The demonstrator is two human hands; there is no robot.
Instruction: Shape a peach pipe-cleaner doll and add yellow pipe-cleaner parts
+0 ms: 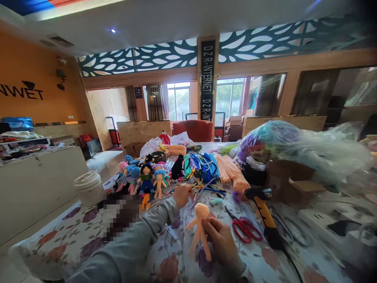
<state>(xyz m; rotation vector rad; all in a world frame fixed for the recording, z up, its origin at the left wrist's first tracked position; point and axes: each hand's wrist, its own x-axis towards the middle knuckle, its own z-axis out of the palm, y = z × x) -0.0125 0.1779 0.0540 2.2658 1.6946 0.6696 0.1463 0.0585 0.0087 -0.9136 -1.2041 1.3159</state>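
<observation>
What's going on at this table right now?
A person's right hand holds a peach doll with no hair on its head. The left hand is out at the loose coloured strips; whether it grips one can't be told. Red-handled scissors and a yellow-and-black gun-shaped tool are to the right of the doll, and a cluster of small dolls sits beyond the left forearm.

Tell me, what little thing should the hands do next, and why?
Maybe the left hand could pick out one of the loose fuzzy sticks for hair. It is close to them, while the right hand holds a plain peach doll with no hair. The blue-haired doll in the group beyond has a peach body too, so hair might suit this one.
</observation>
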